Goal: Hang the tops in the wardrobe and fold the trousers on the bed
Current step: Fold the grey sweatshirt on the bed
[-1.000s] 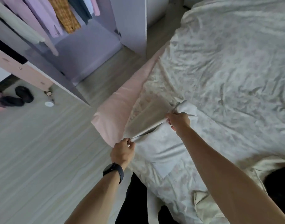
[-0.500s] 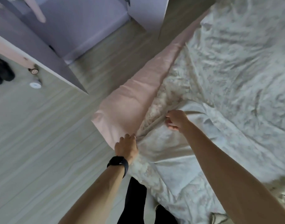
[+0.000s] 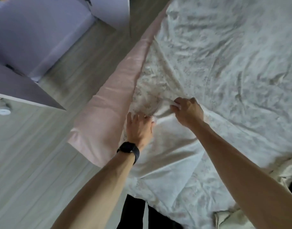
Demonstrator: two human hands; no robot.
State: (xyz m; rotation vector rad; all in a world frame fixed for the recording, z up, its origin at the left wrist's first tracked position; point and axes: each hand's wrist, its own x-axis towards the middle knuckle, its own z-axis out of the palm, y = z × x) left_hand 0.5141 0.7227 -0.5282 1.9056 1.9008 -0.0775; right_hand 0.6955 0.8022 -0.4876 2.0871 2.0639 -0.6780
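White trousers lie spread at the near corner of the bed, over its pale floral quilt. My left hand, with a black watch on the wrist, rests flat on the far left edge of the trousers, fingers fairly straight. Curled fingers of my right hand pinch the far edge of the same fabric, just right of the left hand. The wardrobe stands open at the upper left; only its lilac floor and panels show.
The pink side of the bed drops to a pale wooden floor. A wardrobe door juts out at the left. A beige garment lies at the bed's lower right corner. A small white disc sits on the floor.
Both hands have lowered the raised fold of the white trousers onto the bed. My left hand has gone from gripping the edge to lying flat on it. The view has tilted down, away from the hanging clothes.
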